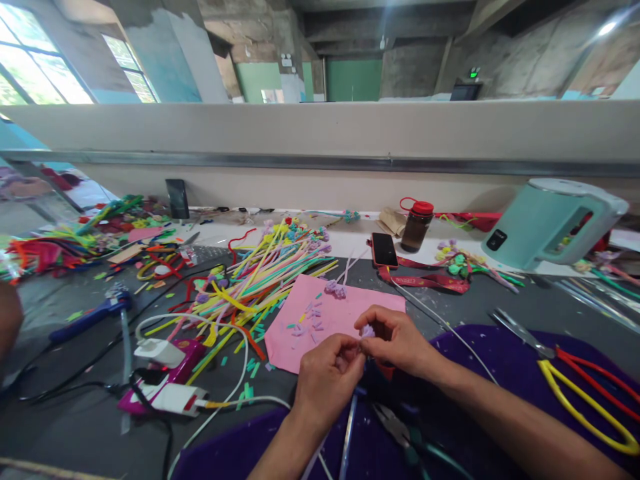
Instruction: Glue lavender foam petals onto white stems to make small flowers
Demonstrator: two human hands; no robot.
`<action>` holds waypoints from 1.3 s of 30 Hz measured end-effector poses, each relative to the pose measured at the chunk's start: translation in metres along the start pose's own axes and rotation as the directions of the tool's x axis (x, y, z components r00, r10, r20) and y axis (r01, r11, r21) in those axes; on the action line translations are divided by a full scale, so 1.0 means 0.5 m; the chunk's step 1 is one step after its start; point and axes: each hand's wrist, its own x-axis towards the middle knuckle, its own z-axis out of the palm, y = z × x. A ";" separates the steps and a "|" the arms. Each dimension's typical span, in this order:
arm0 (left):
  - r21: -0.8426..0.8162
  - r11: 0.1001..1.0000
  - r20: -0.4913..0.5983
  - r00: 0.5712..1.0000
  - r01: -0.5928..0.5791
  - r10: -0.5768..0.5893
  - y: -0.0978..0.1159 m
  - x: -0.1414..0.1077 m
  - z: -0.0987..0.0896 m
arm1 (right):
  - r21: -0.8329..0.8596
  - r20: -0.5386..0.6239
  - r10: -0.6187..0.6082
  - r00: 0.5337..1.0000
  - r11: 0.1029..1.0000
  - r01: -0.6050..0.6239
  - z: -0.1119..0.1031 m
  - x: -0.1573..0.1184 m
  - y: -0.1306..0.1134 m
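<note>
A small lilac fuzzy piece [367, 331] is pinched in the fingertips of my right hand [397, 339], just above the near edge of a pink sheet. Close against it, my left hand [330, 373] has its fingers closed together; what they hold is hidden. On the pink sheet [285, 333] lie short lilac, green and yellow cut bits [315, 325]. A lilac cluster with stems [336, 289] rests at the sheet's back edge. Below my hands, pliers with teal handles [395, 427] lie on dark purple cloth.
Colourful fuzzy stems [260, 267] pile up left of the sheet. A power strip [187, 363] with white cables and a blue glue gun [95, 319] lie further left. Behind are a phone [384, 250], a bottle [417, 228] and a kettle [535, 223]. Scissors [565, 360] lie right.
</note>
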 end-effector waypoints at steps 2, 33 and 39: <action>0.001 1.000 0.004 1.000 0.021 -0.021 -0.001 0.001 0.000 | -0.007 0.002 0.007 1.000 1.000 -0.007 0.000 0.001 0.000; -0.796 0.338 0.437 0.863 0.502 -0.252 -0.002 0.010 -0.020 | 0.419 0.390 0.209 0.897 0.827 -0.375 0.056 -0.047 -0.032; -0.794 0.415 0.358 0.893 0.445 -0.273 -0.003 0.011 -0.023 | 0.454 0.442 0.257 0.859 0.762 -0.462 0.064 -0.048 -0.030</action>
